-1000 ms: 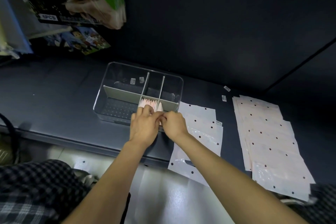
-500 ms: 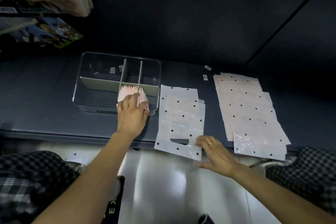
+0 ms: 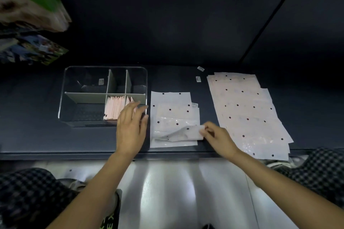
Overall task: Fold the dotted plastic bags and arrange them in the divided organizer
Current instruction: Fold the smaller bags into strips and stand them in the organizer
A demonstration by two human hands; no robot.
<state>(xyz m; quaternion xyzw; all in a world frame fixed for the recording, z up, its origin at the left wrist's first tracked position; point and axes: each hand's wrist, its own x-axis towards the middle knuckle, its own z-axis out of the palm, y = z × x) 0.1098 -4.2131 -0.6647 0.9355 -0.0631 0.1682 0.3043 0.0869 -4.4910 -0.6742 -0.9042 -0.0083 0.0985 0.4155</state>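
Note:
A clear divided organizer (image 3: 65, 87) stands on the dark shelf, with folded pink-white bags (image 3: 114, 107) upright in its front middle compartment. My left hand (image 3: 131, 126) hovers with straight fingers over the organizer's front right corner, holding nothing. Right of the organizer lies a small pile of dotted plastic bags (image 3: 173, 109). My right hand (image 3: 217, 136) pinches the near right corner of the top bag (image 3: 183, 133) and has lifted it, folded back over the pile. A larger spread of dotted bags (image 3: 245, 109) lies further right.
Two small labels (image 3: 198, 79) lie on the dark shelf (image 3: 33, 135) behind the piles. Toy boxes (image 3: 31, 5) hang at the upper left. A shiny pale floor (image 3: 167, 191) and my checked trouser legs fill the bottom of the view.
My right hand moved from the pile's near edge up to the top bag's corner and lifted it. My left hand came off the folded bags and drifted right.

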